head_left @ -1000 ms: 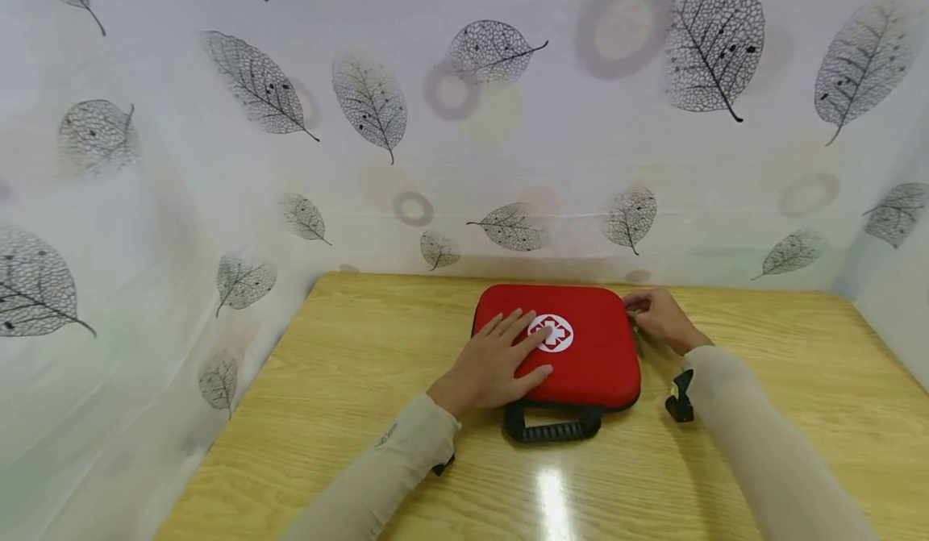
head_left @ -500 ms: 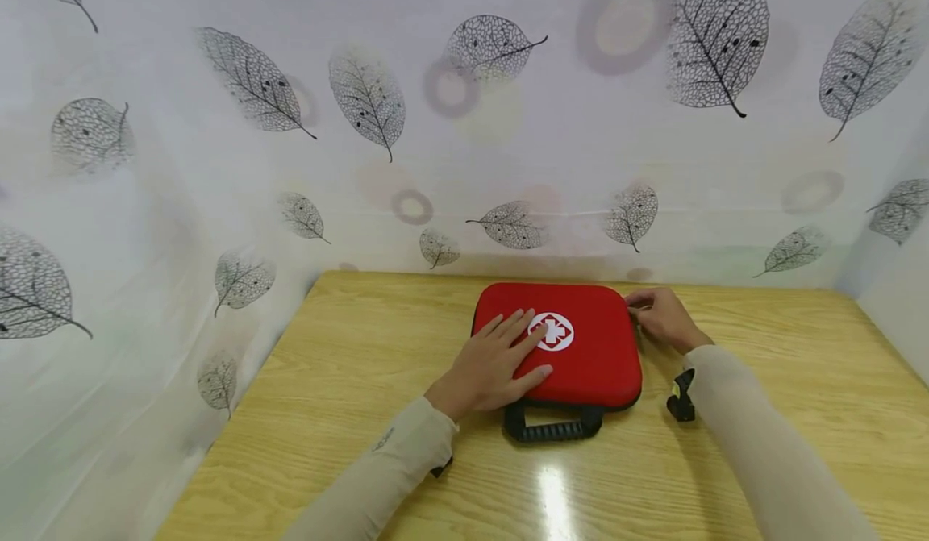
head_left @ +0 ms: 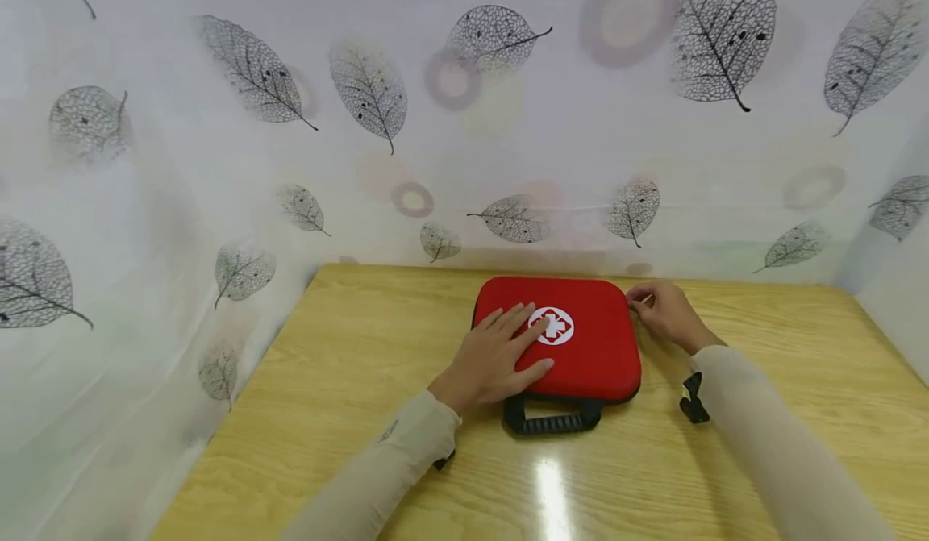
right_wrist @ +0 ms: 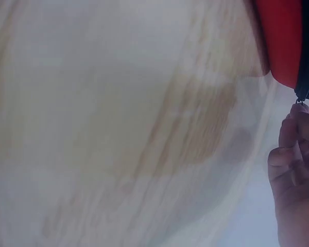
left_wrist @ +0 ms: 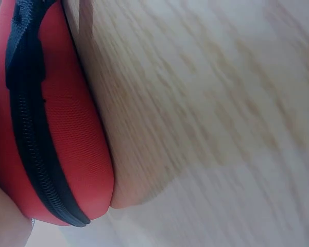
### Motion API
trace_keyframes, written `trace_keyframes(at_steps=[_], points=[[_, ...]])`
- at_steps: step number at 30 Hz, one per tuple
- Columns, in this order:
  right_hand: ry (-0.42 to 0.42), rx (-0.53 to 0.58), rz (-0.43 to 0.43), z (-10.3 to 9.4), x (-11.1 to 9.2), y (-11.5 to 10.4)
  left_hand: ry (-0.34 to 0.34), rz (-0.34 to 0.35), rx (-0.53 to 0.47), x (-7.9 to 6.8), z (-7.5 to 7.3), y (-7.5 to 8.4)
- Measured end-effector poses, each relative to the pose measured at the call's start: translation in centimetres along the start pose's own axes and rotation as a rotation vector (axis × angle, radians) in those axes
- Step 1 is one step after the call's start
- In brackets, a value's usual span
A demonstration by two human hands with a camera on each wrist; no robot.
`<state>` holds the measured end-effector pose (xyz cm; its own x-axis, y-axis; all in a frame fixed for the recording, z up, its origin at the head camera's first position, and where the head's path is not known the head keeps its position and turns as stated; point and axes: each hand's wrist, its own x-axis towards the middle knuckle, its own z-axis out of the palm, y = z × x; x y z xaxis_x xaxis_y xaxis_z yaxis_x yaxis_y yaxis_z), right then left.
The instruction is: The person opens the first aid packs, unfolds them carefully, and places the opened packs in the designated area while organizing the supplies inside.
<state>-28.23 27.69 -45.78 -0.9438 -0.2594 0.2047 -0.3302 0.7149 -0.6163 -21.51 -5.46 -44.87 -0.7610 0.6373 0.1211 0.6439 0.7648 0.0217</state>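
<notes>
A red first aid case with a white cross emblem lies flat on the wooden table, its black handle toward me. My left hand rests on the lid's left half with fingers spread. At the far right corner, my right hand pinches the zipper pull between thumb and fingertips, as the right wrist view shows. Along the case's side runs a black zipper, its teeth meshed where the left wrist view shows it.
The wooden table reaches back to a leaf-patterned wall covering, which also hangs at the left side. Black wrist straps sit at the cuffs of the light sleeves. A bright reflection lies on the table in front of the case.
My right hand has drawn very slightly away from the case's corner, its fingers still pinching. My left hand stays on the lid. The head view has tilted a little.
</notes>
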Motion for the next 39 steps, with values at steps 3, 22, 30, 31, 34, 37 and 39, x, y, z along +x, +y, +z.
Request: trace_keyframes(at_steps=[3, 22, 30, 31, 34, 37, 39], points=[[0.002, -0.037, -0.022, -0.3, -0.3, -0.1, -0.007, -0.003, 0.0, 0.2, -0.1, 0.1], [-0.033, -0.07, -0.103, -0.6, -4.2, -1.7, -0.019, -0.023, 0.031, 0.2, -0.5, 0.3], [0.002, -0.109, -0.112, -0.4, -6.2, -2.7, -0.021, -0.011, 0.043, 0.0, -0.5, 0.5], [0.001, -0.111, -0.115, -0.4, -6.4, -2.8, -0.023, -0.009, 0.044, 0.0, -0.5, 0.5], [0.0, -0.118, -0.123, -0.5, -6.8, -3.0, -0.02, -0.005, 0.041, 0.0, -0.4, 0.5], [-0.004, -0.124, -0.128, -0.6, -7.2, -3.2, -0.019, -0.006, 0.038, -0.1, -0.4, 0.6], [-0.006, -0.124, -0.132, -0.7, -7.4, -3.3, -0.019, -0.008, 0.038, -0.1, -0.4, 0.6]])
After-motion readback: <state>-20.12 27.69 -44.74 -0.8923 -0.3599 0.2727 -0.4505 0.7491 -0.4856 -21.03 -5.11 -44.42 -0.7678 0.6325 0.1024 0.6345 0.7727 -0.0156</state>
